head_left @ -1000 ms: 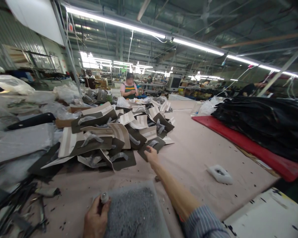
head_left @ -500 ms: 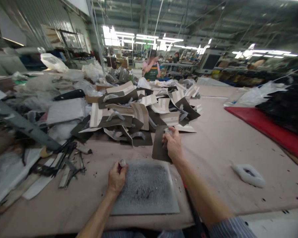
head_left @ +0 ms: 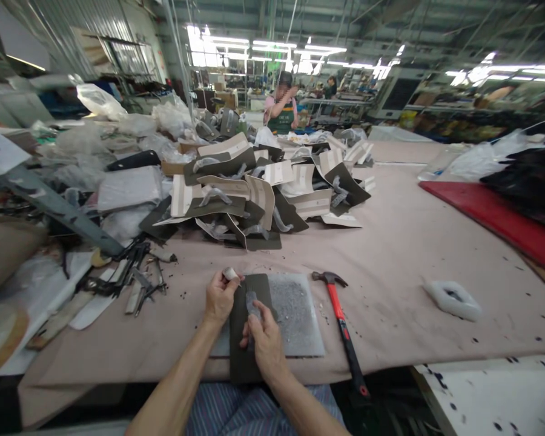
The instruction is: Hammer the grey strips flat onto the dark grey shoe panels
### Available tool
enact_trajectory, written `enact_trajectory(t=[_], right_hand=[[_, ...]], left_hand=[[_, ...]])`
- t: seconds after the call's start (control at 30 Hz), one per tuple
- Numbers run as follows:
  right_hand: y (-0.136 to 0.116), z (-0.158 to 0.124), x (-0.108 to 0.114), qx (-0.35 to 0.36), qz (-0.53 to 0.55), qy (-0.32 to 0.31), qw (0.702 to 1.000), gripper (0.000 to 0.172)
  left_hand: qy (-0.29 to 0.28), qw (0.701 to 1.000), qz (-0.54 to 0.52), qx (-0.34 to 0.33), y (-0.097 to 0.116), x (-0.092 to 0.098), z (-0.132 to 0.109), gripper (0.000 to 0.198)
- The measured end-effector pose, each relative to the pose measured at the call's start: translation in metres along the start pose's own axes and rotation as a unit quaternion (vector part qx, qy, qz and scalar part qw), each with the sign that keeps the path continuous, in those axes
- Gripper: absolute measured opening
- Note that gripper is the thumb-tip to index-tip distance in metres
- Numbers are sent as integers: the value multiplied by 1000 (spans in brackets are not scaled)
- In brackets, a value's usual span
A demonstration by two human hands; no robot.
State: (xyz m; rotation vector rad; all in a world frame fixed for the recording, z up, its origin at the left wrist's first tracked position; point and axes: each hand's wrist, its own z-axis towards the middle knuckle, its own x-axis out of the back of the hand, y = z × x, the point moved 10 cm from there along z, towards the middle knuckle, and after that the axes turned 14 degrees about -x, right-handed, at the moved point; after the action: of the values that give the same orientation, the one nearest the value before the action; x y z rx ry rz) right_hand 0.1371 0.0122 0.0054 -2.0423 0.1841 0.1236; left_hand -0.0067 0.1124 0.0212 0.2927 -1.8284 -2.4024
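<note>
In my left hand (head_left: pixel 220 297), fingers closed, is a small whitish cylindrical piece (head_left: pixel 229 274), its lower end at the left edge of a dark olive panel (head_left: pixel 260 283). My right hand (head_left: pixel 264 340) grips the plastic-wrapped handle (head_left: pixel 251 300) attached to that panel; the fingers partly hide it. The panel lies lengthwise across the left part of a speckled grey board (head_left: pixel 300 321), its near end reaching past the board's front edge. To the right of the board lies a claw hammer (head_left: pixel 338 306) with a red and black grip.
Beyond the board is a heap of similar panels with wrapped handles (head_left: pixel 254 194). Several tools (head_left: pixel 140 275) lie at left below a slanted metal bar (head_left: pixel 63 206). A white ring-shaped pad (head_left: pixel 453 300) and a red sheet (head_left: pixel 485 212) are at right. Another person (head_left: pixel 281 106) is in the background.
My right hand has brought the panel from the heap's edge toward me and onto the board. The hammer, earlier mostly hidden by my right arm, now shows fully. My left hand keeps its whitish piece.
</note>
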Motion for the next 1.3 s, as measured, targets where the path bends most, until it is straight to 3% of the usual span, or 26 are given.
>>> enact_trajectory(t=[0.17,0.27,0.33,0.43,0.5,0.63,0.73,0.8,0.87,0.97,1.03,1.1,1.2,1.3], right_hand=[[8,8,2,-40,59,-13,997,61],[0,3,13,-8,13,-3,1000,54],[-12,-4,32,29,-45,36,998,49],[-31,-12,84,68,-132,146,978,42],[-44,-18,130,102,-203,242,943,39],[-51,-29,209,141,-379,385,829,39],[-37,-25,242,104,-484,404,769,36],[-30,-21,252,73,-517,392,757,33],[-27,-16,259,27,-493,380,782,26],[-11,-3,262,-95,-300,294,902,14],[-6,4,245,-155,-166,203,952,18],[-14,4,223,-174,-101,148,968,22],[-42,-5,192,-152,-45,136,978,33],[-88,-13,155,-29,-115,141,983,45]], left_hand=[[-39,999,1,15,-13,-16,-3,36],[-47,999,17,20,-18,-17,0,35],[-57,997,36,22,-20,-18,3,33],[-73,995,64,18,-21,-21,7,32],[-76,994,72,18,-22,-22,8,32],[-77,993,80,23,-21,-23,7,32],[-86,991,102,18,-19,-23,6,30],[-92,989,119,8,-17,-24,5,28],[-97,986,136,-3,-16,-26,4,25],[-101,980,171,-27,-12,-27,1,21],[-112,971,203,-54,-6,-30,-2,20],[-135,961,226,-81,0,-35,-5,21],[-158,955,231,-98,3,-40,-6,22],[-163,954,231,-101,1,-41,-5,21]])
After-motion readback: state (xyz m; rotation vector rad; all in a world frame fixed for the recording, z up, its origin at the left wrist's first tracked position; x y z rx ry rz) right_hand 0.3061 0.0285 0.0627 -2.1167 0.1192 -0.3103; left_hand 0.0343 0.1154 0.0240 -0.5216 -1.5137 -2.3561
